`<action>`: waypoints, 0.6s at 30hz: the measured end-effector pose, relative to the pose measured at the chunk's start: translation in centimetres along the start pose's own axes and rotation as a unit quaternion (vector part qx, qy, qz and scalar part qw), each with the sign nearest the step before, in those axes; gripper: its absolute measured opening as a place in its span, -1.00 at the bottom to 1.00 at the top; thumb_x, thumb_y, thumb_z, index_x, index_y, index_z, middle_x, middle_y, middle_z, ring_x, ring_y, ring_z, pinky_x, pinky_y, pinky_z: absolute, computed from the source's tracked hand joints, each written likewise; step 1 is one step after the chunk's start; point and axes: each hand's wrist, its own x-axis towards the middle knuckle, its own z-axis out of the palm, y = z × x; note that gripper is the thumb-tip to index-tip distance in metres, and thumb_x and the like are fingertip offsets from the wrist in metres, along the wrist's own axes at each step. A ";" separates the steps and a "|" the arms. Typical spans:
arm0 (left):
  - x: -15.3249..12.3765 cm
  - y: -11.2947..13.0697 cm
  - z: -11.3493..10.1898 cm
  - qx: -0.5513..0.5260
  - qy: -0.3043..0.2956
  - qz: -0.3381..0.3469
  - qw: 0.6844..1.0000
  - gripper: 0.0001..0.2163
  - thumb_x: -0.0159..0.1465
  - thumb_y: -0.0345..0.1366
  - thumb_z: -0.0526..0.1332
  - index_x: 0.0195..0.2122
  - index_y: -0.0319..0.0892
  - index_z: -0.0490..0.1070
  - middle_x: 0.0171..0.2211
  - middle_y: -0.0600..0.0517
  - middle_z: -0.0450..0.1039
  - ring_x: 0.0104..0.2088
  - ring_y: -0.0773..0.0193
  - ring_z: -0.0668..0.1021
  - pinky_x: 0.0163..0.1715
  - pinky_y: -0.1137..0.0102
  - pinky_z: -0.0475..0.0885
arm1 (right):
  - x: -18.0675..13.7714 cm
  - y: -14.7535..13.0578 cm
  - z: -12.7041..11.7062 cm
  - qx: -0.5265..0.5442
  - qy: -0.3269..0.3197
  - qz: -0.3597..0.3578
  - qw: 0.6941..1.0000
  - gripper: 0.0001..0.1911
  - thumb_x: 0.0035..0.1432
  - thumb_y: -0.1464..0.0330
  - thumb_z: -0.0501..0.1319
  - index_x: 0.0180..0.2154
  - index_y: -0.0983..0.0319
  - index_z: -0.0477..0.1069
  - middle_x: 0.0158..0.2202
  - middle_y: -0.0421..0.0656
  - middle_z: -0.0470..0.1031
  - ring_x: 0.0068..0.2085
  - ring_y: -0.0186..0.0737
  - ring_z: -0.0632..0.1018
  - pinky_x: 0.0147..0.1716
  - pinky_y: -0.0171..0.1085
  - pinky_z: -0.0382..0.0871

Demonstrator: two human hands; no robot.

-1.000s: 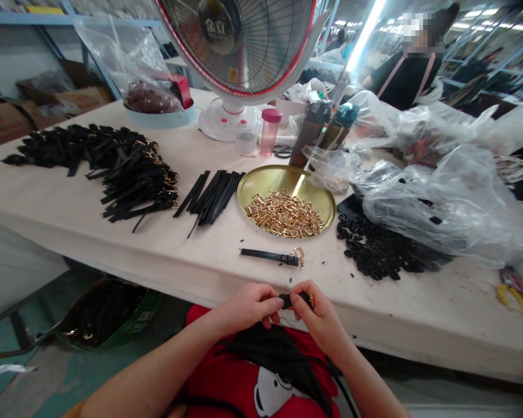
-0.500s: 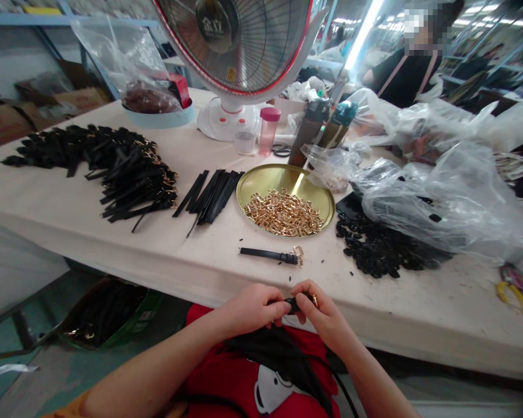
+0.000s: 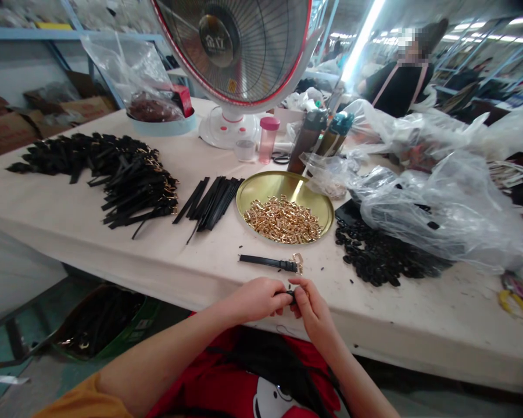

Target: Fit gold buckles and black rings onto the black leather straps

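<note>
At the table's front edge, my left hand [image 3: 264, 299] and my right hand [image 3: 308, 305] are closed together on a small black strap [image 3: 291, 297]. Fingers cover most of it; a bit of gold shows by my right hand. Just beyond them lies a finished-looking black strap with a gold buckle [image 3: 270, 263]. Behind that, a round gold tray [image 3: 255, 183] bears a heap of small gold buckles [image 3: 287, 219]. Left of the tray are loose plain black straps [image 3: 218, 200], and farther left a large pile of buckled black straps [image 3: 131, 180].
Small black loops [image 3: 370, 252] lie heaped at right, partly under clear plastic bags [image 3: 444, 209]. Yellow-handled pliers [image 3: 516, 302] are at the far right. A fan heater [image 3: 235, 52], a pink-lidded jar [image 3: 268, 139] and bottles [image 3: 307, 139] stand behind. Another person [image 3: 401, 87] is in the background.
Both hands have risen slightly toward the buckled strap on the table, still closed on the small black strap. The view has tilted a little; the things on the table have not moved.
</note>
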 end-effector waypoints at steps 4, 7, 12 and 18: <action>1.6 -1.1 -1.8 0.162 0.129 0.013 0.978 -0.74 0.17 -0.11 0.08 -0.38 -0.19 0.41 -0.38 -0.02 0.42 -0.35 0.22 0.44 -0.41 0.43 0.23 | 2.2 0.0 -1.2 -0.200 0.026 -0.011 0.979 -0.58 0.18 0.14 -0.12 -0.01 0.21 0.13 -0.50 -0.16 0.43 -0.43 -0.15 0.48 -0.45 -0.24 0.25; 2.6 -2.2 -2.3 0.260 0.179 0.029 0.949 -0.74 0.12 -0.12 0.17 -0.32 -0.21 0.41 -0.31 -0.09 0.40 -0.27 0.13 0.42 -0.32 0.35 0.24 | 3.3 0.8 -1.6 -0.354 0.066 -0.013 0.933 -0.55 0.17 0.13 -0.12 0.00 0.23 0.17 -0.53 -0.13 0.44 -0.47 -0.07 0.49 -0.51 -0.23 0.21; 3.5 -3.8 -2.0 0.341 0.175 0.050 0.922 -0.71 0.05 -0.08 0.22 -0.34 -0.22 0.40 -0.38 -0.06 0.39 -0.28 0.12 0.42 -0.32 0.31 0.27 | 3.6 3.3 -1.7 -0.326 0.112 -0.029 0.938 -0.55 0.14 0.11 -0.11 -0.07 0.22 0.25 -0.52 -0.16 0.44 -0.49 -0.14 0.49 -0.53 -0.27 0.24; 3.2 -4.5 -1.1 0.346 0.147 0.063 0.924 -0.78 0.10 -0.13 0.20 -0.35 -0.19 0.36 -0.37 0.02 0.39 -0.32 0.24 0.44 -0.35 0.41 0.31 | 3.5 4.6 -2.5 -0.220 0.164 -0.016 0.961 -0.55 0.07 0.09 -0.05 -0.18 0.25 0.34 -0.53 -0.19 0.43 -0.49 -0.24 0.47 -0.49 -0.34 0.32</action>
